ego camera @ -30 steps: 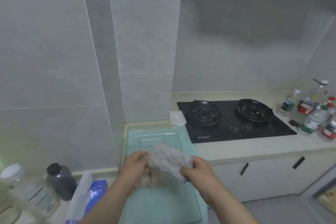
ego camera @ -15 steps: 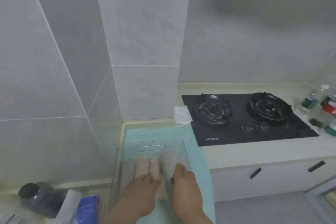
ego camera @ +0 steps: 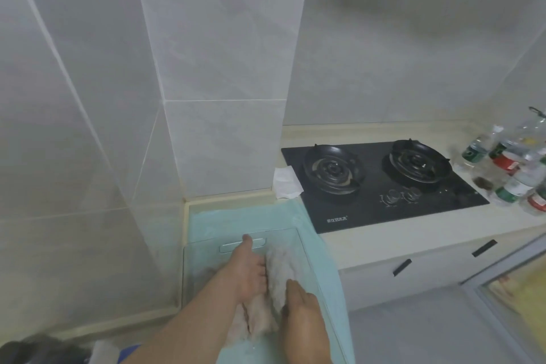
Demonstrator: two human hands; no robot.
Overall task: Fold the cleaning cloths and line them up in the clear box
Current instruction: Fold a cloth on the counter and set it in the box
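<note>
While both hands are down inside the clear box (ego camera: 212, 241), which sits on a teal mat (ego camera: 236, 216) beside the hob (ego camera: 384, 204), we judge the step to be seating the folded cleaning cloths (ego camera: 280, 269) in their row. We would press the outer cloth upright against its neighbour and close any gap before letting go. The right hand (ego camera: 304, 322) lies fairly flat on the grey cloth, pressing rather than gripping. The left hand (ego camera: 248, 272) points its thumb at the far wall, fingers bent into the cloths; their tips are hidden, so we cannot tell whether it grips. Arms and blur hide how many cloths stand there.
</note>
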